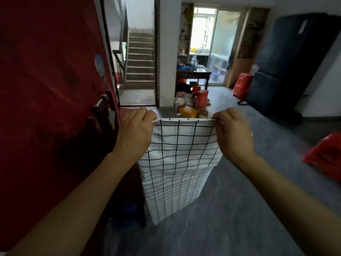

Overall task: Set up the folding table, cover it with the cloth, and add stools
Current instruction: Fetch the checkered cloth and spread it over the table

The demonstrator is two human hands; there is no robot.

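The left hand's fingers curl over one top corner of the cloth, pinching it against the thumb. The right hand's fingers pinch the other top corner the same way. Both hands grip, and the top hem runs fairly taut between them.

The left hand and right hand are at about the same height with the backs towards the camera, held out in front on bare forearms. The cloth is white with a black grid. It hangs straight down from the two corners in a narrow panel that looks several layers thick, so it appears to be folded. Its lower end hangs above the grey floor, and whether it touches I cannot tell.

Just beside the left arm is a red door. A red stool sits by the floor's right edge, and a stack of red stools stands well beyond it, next to a tall dark panel leaning against the wall. That panel may be the folding table, but I cannot be sure.

The step in hand seems to be opening out the cloth. No unfolded table shows anywhere in view, so covering is not yet possible from here. The next move probably calls for keeping both corner pinches firm, spreading the hands apart and shaking the layers loose. Then the cloth has to be carried to wherever the table stands and laid square over it.
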